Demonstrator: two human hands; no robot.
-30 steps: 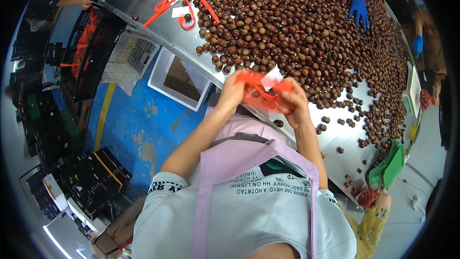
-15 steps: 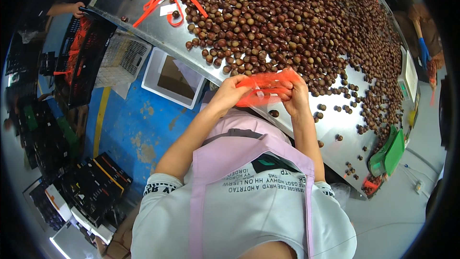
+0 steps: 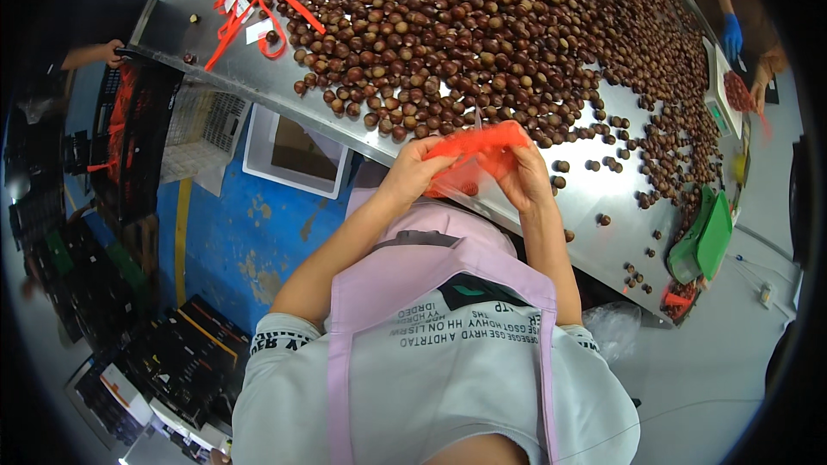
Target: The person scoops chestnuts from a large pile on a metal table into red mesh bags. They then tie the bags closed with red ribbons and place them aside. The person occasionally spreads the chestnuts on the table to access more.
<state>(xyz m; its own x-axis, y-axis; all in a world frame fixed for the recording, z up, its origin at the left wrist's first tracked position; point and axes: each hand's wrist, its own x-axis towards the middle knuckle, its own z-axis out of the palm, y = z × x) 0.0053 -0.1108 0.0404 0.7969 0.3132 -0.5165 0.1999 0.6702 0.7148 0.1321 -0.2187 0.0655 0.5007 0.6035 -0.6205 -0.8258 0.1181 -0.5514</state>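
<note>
A red mesh bag (image 3: 472, 142) is stretched between my two hands at the near edge of the metal table (image 3: 603, 245). My left hand (image 3: 410, 176) pinches its left side with thumb and fingers. The right side of the netting is in my right hand (image 3: 527, 179), whose fingers are curled at the bag's rim. The mesh hangs loosely below my fingers, and I see no nuts in it. Just beyond the bag spreads a large heap of round, shiny brown nuts (image 3: 448, 26), with loose ones scattered to the right of my right hand.
Red straps with white tags (image 3: 250, 0) lie at the far left. A green scoop (image 3: 713, 237) and a white scale (image 3: 720, 90) stand right. A white tub (image 3: 253, 155) sits below the table's left edge. Co-workers' blue gloves (image 3: 732, 34) show at the right and top.
The red mesh bag's upper edge has been drawn up and spread between my hands. At the right, a co-worker's hand now holds a filled red net bag by the scale. The view has shifted slightly.
</note>
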